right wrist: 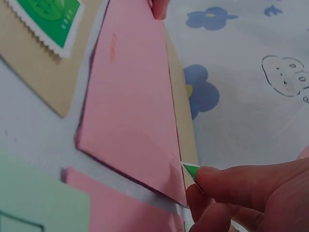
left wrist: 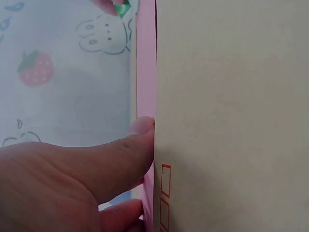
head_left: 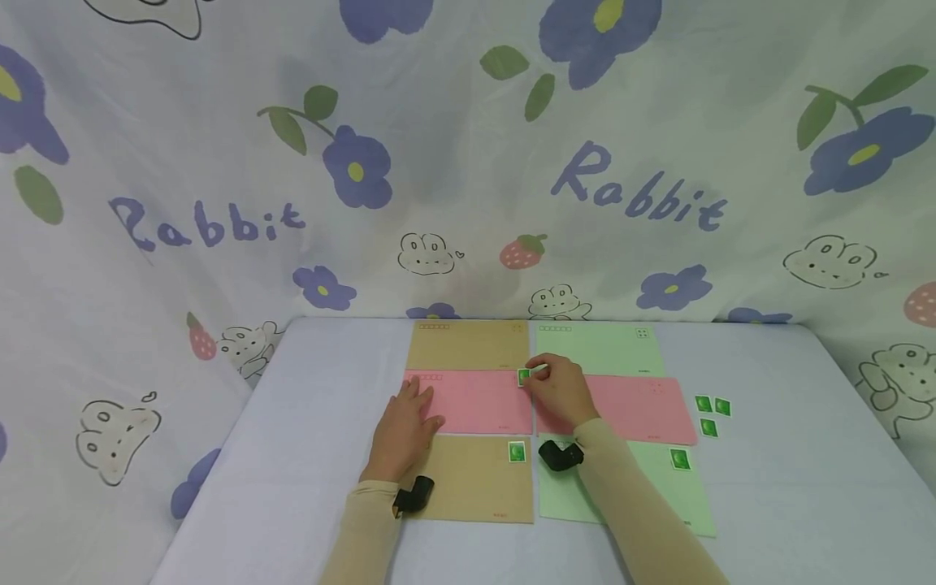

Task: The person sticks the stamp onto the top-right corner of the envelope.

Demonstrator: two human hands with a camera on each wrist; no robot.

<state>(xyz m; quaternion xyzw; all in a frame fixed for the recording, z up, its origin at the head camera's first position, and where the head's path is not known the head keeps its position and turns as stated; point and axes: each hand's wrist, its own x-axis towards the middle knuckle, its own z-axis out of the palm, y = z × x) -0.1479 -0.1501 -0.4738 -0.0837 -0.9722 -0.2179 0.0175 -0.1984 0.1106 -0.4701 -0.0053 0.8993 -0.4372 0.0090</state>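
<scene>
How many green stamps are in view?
6: one stamp pinched in the right hand, one stamp on the near brown envelope, one stamp on the near green envelope, three loose stamps at right. Others may be hidden.

The pink envelope [left wrist: 147, 72] shows as a narrow band, and the left hand [left wrist: 72, 174] comes in from its left, thumb tip resting on it and a fingertip at its edge lower down. Directly right of the pink envelope lies a broad tan envelope [left wrist: 231, 96], its red outlined boxes [left wrist: 165, 181] (the lowest one cut off) close beside the pink. At the pink envelope's upper left, the right hand [left wrist: 107, 5] holds a green stamp [left wrist: 123, 9]; farther left is strawberry-and-rabbit-printed cloth [left wrist: 72, 113].
</scene>
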